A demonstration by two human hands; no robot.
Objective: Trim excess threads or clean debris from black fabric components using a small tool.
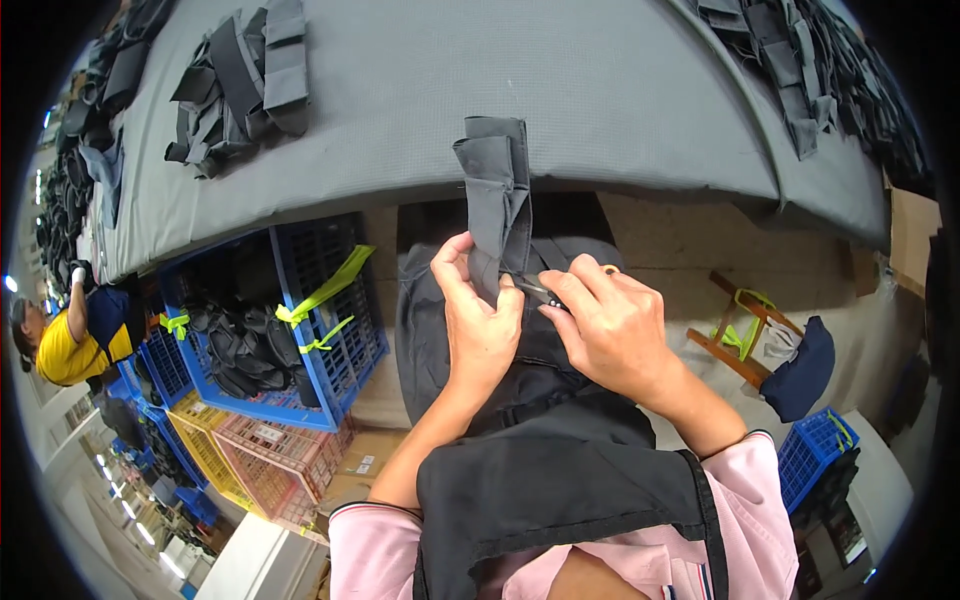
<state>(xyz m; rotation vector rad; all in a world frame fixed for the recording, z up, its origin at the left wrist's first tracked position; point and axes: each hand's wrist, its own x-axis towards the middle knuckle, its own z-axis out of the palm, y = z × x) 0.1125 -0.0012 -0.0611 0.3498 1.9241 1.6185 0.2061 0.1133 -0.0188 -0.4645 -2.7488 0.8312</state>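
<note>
My left hand (478, 315) is closed on the lower end of a dark grey sewn fabric piece (497, 195), pinching it between thumb and fingers. The piece has folded, layered pockets, and its upper part reaches over the edge of the padded table. My right hand (605, 315) is closed around small thread snips (538, 290), dark with a metallic tip. Their tip meets the fabric's lower edge beside my left thumb. My right fingers partly hide the snips, so whether the blades are apart does not show.
The grey cloth-covered table (400, 90) holds a pile of similar fabric pieces (240, 90) at left and more (800, 80) at right. A blue crate (355, 345) of dark items stands at left, near pink and yellow crates. A wooden stool (735, 355) lies right. Another person (75, 335) works far left.
</note>
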